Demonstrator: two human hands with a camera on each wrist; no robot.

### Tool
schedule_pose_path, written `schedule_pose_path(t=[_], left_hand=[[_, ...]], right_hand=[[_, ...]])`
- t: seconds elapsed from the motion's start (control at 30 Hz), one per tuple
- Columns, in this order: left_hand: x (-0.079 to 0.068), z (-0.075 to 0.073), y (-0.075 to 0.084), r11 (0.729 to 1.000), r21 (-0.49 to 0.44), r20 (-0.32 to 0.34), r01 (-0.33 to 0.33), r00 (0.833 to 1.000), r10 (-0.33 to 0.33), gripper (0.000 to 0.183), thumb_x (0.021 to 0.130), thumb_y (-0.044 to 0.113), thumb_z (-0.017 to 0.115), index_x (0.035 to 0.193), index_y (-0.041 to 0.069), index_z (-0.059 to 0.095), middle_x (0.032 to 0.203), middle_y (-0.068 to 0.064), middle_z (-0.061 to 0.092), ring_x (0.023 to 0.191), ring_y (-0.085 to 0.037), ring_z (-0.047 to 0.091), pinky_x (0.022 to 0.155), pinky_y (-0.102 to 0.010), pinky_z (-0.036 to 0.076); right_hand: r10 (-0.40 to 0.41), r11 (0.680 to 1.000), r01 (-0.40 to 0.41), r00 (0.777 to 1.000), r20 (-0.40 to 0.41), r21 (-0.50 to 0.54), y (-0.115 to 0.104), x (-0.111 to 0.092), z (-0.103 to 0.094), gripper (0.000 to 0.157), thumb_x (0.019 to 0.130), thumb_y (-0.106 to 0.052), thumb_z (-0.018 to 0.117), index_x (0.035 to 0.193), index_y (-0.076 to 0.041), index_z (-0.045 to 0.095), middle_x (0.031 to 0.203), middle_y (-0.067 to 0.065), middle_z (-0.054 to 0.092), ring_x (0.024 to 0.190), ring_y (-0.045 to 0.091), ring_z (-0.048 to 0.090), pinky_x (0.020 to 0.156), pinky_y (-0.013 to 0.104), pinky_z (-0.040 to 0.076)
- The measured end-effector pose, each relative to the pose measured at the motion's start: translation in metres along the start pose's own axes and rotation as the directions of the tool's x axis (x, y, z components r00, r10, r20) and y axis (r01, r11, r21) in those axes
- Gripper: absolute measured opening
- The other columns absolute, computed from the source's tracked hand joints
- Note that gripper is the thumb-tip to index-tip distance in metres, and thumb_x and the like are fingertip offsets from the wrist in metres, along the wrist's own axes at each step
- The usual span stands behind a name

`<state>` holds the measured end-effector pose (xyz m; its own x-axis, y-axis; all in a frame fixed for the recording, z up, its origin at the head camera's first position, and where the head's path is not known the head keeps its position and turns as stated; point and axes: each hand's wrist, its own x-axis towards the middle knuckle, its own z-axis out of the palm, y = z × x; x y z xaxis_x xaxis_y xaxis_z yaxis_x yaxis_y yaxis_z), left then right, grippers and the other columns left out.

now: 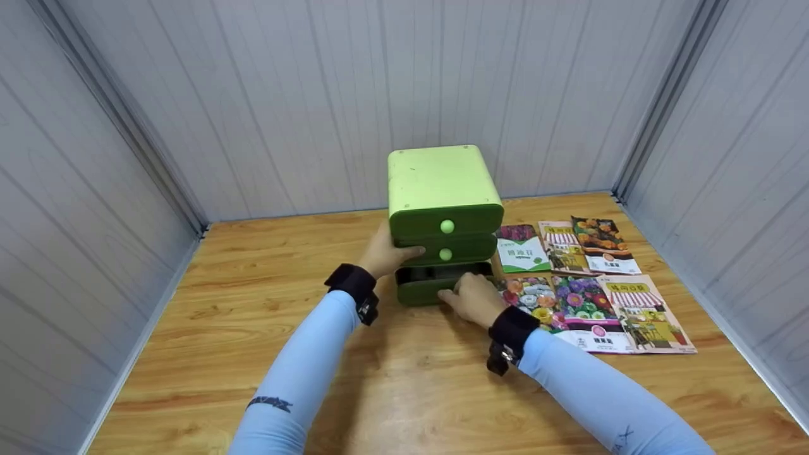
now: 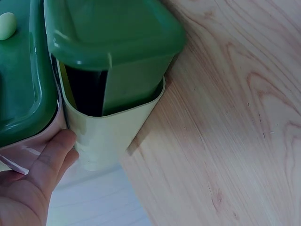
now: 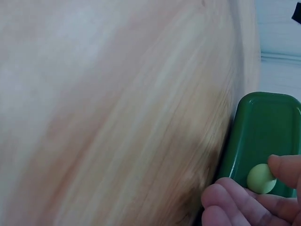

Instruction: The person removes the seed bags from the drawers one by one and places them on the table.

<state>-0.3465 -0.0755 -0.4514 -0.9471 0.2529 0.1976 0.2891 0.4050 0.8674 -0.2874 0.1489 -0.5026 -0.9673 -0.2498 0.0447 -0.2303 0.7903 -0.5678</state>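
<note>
One cabinet (image 1: 442, 177), three drawers (image 1: 414, 294), three knobs (image 1: 447, 226), six packets (image 1: 648, 316), two hands (image 1: 478, 299)

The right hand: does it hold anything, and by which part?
The right hand holds the bottom drawer, pinching the light green knob on its front.

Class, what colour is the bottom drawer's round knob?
The knob is pale green, seen best in the right wrist view against the darker green drawer front.
</note>
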Motion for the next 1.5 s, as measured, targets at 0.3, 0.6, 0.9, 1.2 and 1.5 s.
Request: schedule_pose_path(t=[0.3,0.6,0.9,1.2,1.5], left_hand=[[0.001,0.000,-0.003,1.000,-0.013,-0.014,-0.004,1.000,0.004,0.079,0.095,0.007,0.085,0.161,0.006,0.041,0.152,-0.020,0.058,0.142,-0.038,0.057,0.121,-0.051,0.047],[0.001,0.001,-0.004,1.000,-0.013,-0.015,-0.013,1.000,0.013,0.085,0.095,0.006,0.085,0.165,0.004,0.035,0.155,-0.022,0.054,0.144,-0.039,0.054,0.124,-0.053,0.044],[0.001,0.000,-0.003,1.000,-0.002,-0.009,0.002,1.000,-0.002,0.079,0.096,0.010,0.084,0.162,0.006,0.040,0.153,-0.021,0.058,0.142,-0.038,0.057,0.121,-0.052,0.046],[0.000,0.001,-0.002,1.000,0.001,-0.009,0.010,1.000,-0.010,0.080,0.097,0.012,0.084,0.163,0.007,0.038,0.152,-0.019,0.058,0.141,-0.037,0.058,0.121,-0.052,0.046],[-0.001,0.001,-0.003,1.000,-0.012,-0.008,-0.014,1.000,0.014,0.079,0.096,0.009,0.084,0.162,0.007,0.039,0.151,-0.020,0.059,0.140,-0.037,0.059,0.120,-0.052,0.047]], right_hand=[[-0.041,0.996,0.039,0.999,-0.019,-0.083,-0.007,-0.019,0.000,0.060,0.108,-0.034,0.070,0.052,-0.016,0.059,0.045,-0.006,0.050,0.043,0.012,0.044,0.053,0.028,0.032],[-0.078,0.993,0.078,0.997,0.008,-0.083,-0.008,-0.037,0.001,0.059,0.108,-0.030,0.070,0.052,-0.016,0.057,0.047,-0.006,0.056,0.043,0.011,0.047,0.053,0.027,0.033],[-0.114,0.986,0.113,0.994,0.001,-0.121,-0.010,-0.054,0.007,0.061,0.106,-0.030,0.072,0.051,-0.018,0.050,0.046,-0.009,0.045,0.044,0.010,0.038,0.053,0.027,0.031],[-0.152,0.981,0.149,0.988,-0.020,-0.125,-0.009,-0.067,0.009,0.062,0.105,-0.028,0.074,0.050,-0.019,0.047,0.046,-0.010,0.042,0.045,0.009,0.036,0.053,0.025,0.029],[-0.186,0.977,0.182,0.982,-0.022,-0.112,-0.008,-0.077,0.010,0.057,0.105,-0.026,0.074,0.052,-0.015,0.058,0.047,-0.007,0.055,0.044,0.008,0.046,0.054,0.027,0.040]])
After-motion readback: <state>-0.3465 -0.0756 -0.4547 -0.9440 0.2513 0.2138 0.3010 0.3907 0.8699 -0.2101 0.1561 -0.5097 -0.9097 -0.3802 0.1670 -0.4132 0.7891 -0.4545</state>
